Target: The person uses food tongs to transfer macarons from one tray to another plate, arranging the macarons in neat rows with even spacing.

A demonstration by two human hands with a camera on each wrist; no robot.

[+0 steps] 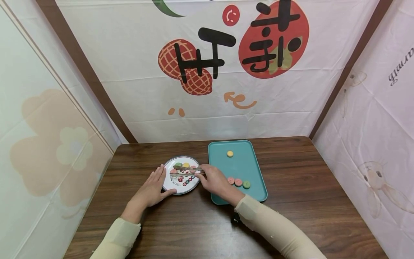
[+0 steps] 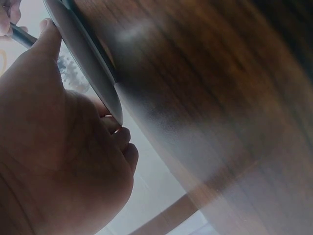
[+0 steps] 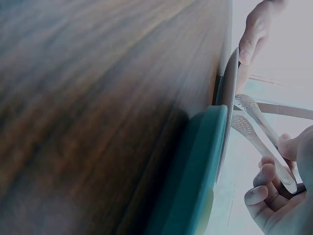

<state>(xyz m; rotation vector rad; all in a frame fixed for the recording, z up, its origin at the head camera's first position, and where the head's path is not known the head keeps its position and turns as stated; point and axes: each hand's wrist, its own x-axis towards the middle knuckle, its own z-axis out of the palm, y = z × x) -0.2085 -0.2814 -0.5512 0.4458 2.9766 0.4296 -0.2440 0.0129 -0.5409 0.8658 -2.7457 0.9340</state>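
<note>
A white printed plate stands on the table, with green, yellow and pink macarons on it. My left hand holds the plate at its left edge, fingers along the far side and thumb on the near rim. In my right hand is a pair of metal tongs, gripped between thumb and fingers. The tongs reach leftward over the macarons, their perforated tips apart in the right wrist view. They partly hide the macarons in the head view.
Right of the plate lies a teal tray, close to its edge. A yellow macaron sits near its back; two pink ones and a green one line its front, beside my right forearm. A printed cloth hangs behind the table.
</note>
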